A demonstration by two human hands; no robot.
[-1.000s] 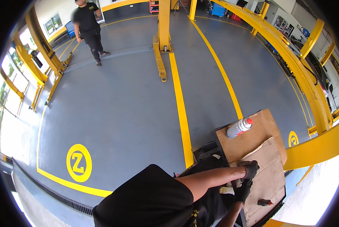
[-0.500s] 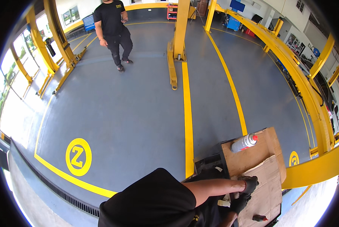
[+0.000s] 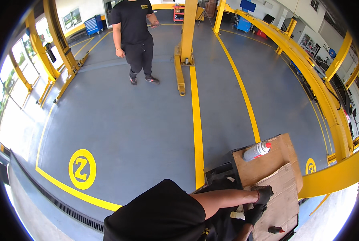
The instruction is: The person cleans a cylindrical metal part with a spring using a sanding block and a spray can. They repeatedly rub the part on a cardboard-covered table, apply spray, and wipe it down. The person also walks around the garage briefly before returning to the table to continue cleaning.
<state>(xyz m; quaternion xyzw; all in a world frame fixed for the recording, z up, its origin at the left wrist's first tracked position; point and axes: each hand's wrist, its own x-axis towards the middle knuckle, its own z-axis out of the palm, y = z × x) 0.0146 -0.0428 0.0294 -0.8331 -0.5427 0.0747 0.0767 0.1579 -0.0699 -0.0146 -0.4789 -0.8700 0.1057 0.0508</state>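
Observation:
Both my hands wear dark gloves and are close together over a cardboard-covered surface (image 3: 281, 180) at the lower right. My left hand (image 3: 263, 194) is on the far side, its fingers curled closed around something too small to make out. Just nearer, my right hand (image 3: 255, 215) is also closed; what it grips is hidden. Beside the hands, a pale block-like piece (image 3: 237, 215) shows partly behind my arm. A white and grey spray can (image 3: 256, 151) with a red top stands beyond them. Near the front lies a small dark bottle (image 3: 275, 230) with a red tip.
A black tray (image 3: 221, 172) adjoins the cardboard on its left. A yellow lift beam (image 3: 336, 176) passes close at the right. A yellow lift post (image 3: 186, 36) rises farther off. Another person (image 3: 137, 40) in black stands on the grey floor beyond, near the left lift posts (image 3: 59, 36).
The other person has come nearer and a little to the right. My hands stay in almost the same place on the cardboard; the view has shifted slightly.

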